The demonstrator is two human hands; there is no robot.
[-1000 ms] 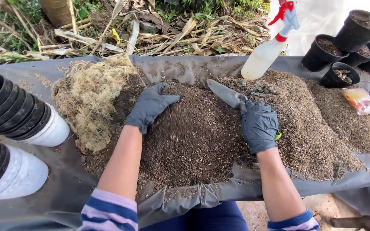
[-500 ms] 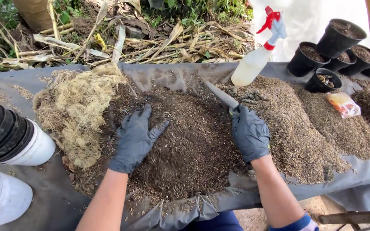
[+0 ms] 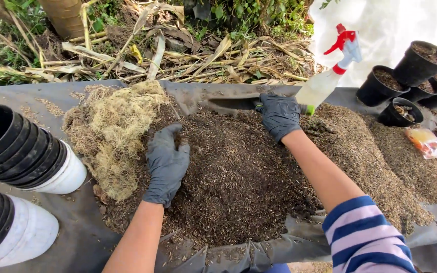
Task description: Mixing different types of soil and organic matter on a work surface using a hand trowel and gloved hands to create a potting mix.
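Soil mix (image 3: 238, 177), dark and coarse, lies heaped at the centre of the grey sheet (image 3: 36, 96) that covers the worktop. I see my left hand (image 3: 166, 164), in a dark glove, resting palm down on the left slope of the heap, fingers loosely spread and gripping nothing. Just beside it, to the left, sits a mound of pale, stringy moss (image 3: 115, 131), which touches the edge of the soil. My right hand (image 3: 279, 115), also gloved, is closed around the green handle of a trowel (image 3: 231, 104); the blade points left and lies along the far edge of the heap, against the raised sheet. A spray bottle (image 3: 327, 76) with a red trigger lies tilted just beyond the right hand. To the right, a lighter brown heap (image 3: 380, 156) adjoins the dark one, with a small clear packet (image 3: 425, 142) on it. Black pots (image 3: 410, 76), some filled with mix, stand at the far right. Stacks of nested black and white pots (image 3: 26, 156) lie on their sides at the left edge.
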